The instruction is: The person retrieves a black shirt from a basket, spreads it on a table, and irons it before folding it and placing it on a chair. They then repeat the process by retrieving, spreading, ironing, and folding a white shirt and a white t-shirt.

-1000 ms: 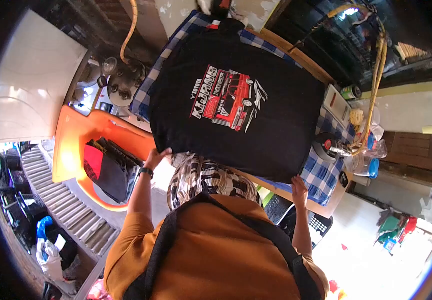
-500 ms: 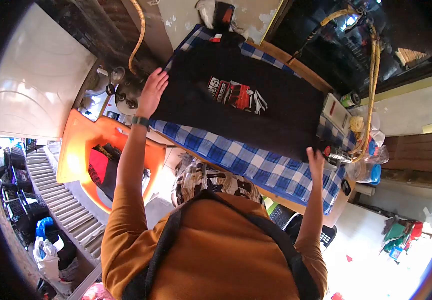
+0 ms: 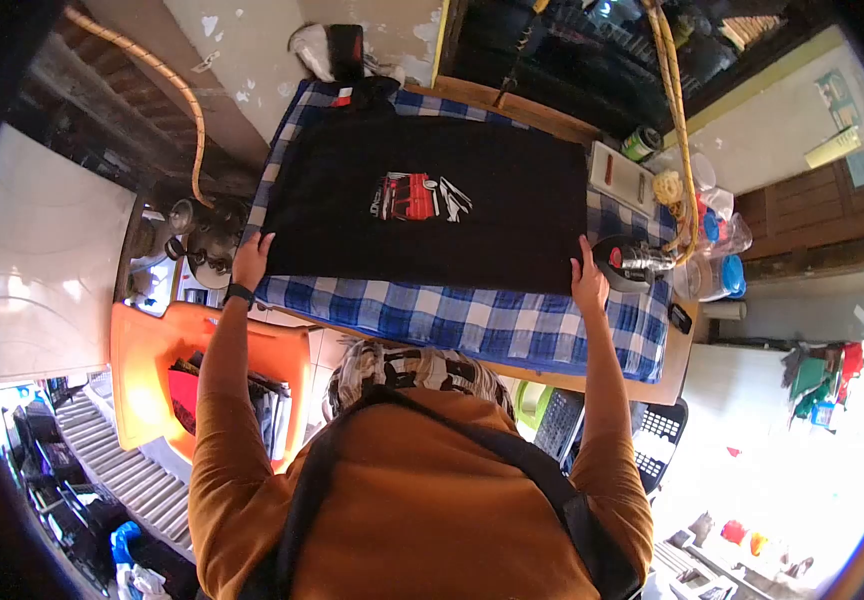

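Observation:
A black shirt with a red vehicle print lies flat on a blue-and-white checked cloth over a table. My left hand is at the shirt's near left corner, fingers pressed on its edge. At the near right corner my right hand has thumb and fingers on the edge of the fabric. Just right of that hand rests an iron, its base beside the shirt.
An orange chair holding folded clothes stands at the left. Near the right table end are a white tray, a green can and plastic containers. A yellow cord hangs there.
The shirt now lies straighter and flatter. My left hand has come down from the shirt's far left side to its near left corner. The view has turned.

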`<state>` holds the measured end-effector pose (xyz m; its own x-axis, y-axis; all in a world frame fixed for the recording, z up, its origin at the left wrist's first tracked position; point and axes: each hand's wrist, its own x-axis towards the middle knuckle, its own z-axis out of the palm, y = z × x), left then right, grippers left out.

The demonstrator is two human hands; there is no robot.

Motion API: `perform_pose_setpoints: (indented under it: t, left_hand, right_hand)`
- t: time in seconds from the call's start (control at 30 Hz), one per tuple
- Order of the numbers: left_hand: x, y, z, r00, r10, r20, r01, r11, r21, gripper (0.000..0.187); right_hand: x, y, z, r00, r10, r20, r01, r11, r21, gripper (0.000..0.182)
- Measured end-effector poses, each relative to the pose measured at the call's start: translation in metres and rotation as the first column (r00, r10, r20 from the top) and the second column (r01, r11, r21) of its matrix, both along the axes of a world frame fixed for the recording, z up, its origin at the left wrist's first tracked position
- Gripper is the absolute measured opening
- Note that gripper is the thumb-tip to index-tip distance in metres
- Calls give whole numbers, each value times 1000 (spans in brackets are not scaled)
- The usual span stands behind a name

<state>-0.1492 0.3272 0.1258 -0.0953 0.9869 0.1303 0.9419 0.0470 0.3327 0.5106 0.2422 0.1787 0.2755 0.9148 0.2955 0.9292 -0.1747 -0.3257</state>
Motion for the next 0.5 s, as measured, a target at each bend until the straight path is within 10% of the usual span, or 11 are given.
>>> perform_pose_setpoints:
  t: [0.23,0.5]
  left_hand:
    - [4,-10,56,984,-139,-109,141,990,14,41]
    - [19,-52,7,995,23,-93,-15,996,86,30]
  right_hand:
    - [11,-47,26,987,155,-29,-158,973,-168,46]
    - [-30,-96,-18,940,-92,330,198,932,-303,50]
